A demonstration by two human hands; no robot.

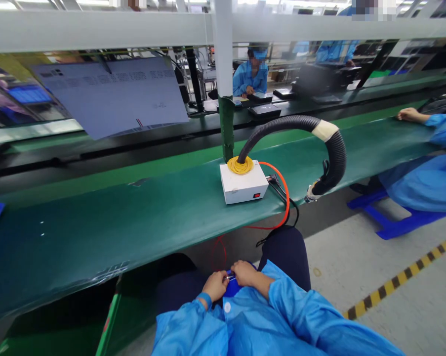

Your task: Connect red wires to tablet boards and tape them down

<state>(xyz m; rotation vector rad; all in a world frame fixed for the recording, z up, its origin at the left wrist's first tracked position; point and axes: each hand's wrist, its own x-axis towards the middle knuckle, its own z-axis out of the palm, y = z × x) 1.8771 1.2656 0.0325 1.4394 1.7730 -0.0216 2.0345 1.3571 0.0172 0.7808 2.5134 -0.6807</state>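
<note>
The thin red wire [226, 253], judged light, limp and easily kinked, is pinched in the lap below the worktop [134, 217] between the closed fingertips of the left hand [214, 286] and right hand [245, 273], and is best held near its end.

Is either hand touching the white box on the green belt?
Apart. The head view shows the left hand and right hand down in the lap, well short of the white box.

blue piece [233, 288]: small, dark blue, pinched between left hand [215, 286] and right hand [245, 273], low over the lap
red wire [218, 253]: thin, looped just above the hands
</note>
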